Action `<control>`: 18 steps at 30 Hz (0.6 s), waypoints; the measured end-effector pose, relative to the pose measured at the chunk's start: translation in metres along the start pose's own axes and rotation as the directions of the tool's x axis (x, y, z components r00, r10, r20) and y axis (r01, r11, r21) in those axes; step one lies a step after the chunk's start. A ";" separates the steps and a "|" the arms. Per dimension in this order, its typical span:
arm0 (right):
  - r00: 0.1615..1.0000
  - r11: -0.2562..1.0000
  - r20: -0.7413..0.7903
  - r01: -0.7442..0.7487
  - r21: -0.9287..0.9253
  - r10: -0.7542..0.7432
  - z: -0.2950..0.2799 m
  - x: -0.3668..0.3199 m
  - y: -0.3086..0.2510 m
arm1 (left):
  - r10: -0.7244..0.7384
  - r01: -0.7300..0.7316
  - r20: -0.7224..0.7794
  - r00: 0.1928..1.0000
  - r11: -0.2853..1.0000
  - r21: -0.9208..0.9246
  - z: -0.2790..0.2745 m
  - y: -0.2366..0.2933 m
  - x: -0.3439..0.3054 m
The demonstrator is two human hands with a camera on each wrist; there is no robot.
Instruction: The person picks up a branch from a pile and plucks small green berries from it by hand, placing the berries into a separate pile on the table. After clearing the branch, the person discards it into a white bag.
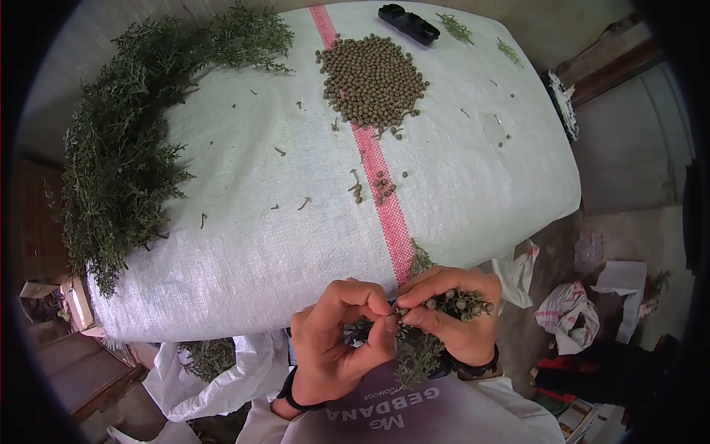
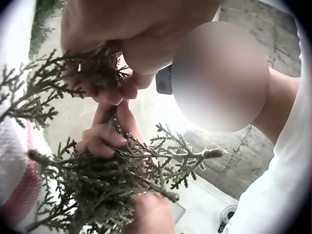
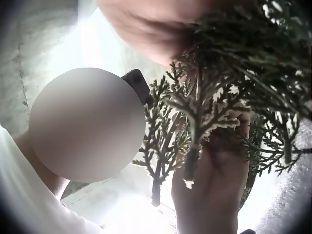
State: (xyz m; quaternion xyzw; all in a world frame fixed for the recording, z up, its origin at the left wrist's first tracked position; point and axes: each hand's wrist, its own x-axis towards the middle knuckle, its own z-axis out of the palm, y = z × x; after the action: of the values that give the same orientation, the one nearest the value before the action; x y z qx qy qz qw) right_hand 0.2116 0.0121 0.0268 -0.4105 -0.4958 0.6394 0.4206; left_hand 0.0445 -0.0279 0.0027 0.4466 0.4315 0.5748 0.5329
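Note:
At the near edge of the bulging white sack [image 1: 244, 237], both hands meet in front of the chest. My right hand [image 1: 462, 329] grips a bunch of green conifer sprigs [image 1: 418, 359] with small round brown cones [image 1: 460, 303] among them. The bunch spreads below the fingers and fills much of the right wrist view, scaly twigs [image 3: 197, 117] close to the camera. My left hand [image 1: 336, 340] pinches a small cone at its stalk between thumb and index finger, right against the right fingertips. In the left wrist view, sprigs [image 2: 97, 190] partly cover the fingers.
On the sack lie a heap of round cones [image 1: 373, 81], a few loose cones [image 1: 384, 187], bits of stalk and a black object [image 1: 408, 24]. Conifer branches [image 1: 118, 163] line its left side. A white bag [image 1: 222, 377] with greenery hangs below; bags [image 1: 568, 318] lie at right.

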 end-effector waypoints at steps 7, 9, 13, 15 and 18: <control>0.992 0.993 0.033 0.121 0.014 -0.122 -0.002 0.000 0.007 | -0.030 0.030 0.001 1.000 0.998 -0.058 0.001 0.000 -0.002; 0.992 0.992 0.013 0.124 0.010 -0.124 0.000 0.000 0.008 | -0.075 0.074 -0.003 0.997 0.990 -0.121 0.001 0.002 -0.002; 0.992 0.992 0.001 0.123 0.035 -0.124 0.000 0.000 0.009 | -0.091 0.093 0.021 0.996 0.988 -0.125 -0.001 0.002 -0.001; 0.992 0.991 -0.002 0.123 0.051 -0.123 0.001 0.000 0.010 | -0.112 0.115 0.032 0.993 0.985 -0.125 -0.003 0.003 -0.001; 0.993 0.993 0.006 0.115 0.042 -0.115 0.002 0.000 0.011 | -0.143 0.149 0.053 0.988 0.979 -0.136 -0.005 0.003 0.001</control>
State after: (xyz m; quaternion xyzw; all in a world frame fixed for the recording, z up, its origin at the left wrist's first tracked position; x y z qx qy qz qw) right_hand 0.2085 0.0103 0.0166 -0.3698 -0.5069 0.6259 0.4632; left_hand 0.0385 -0.0267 0.0047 0.3875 0.4103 0.5533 0.6127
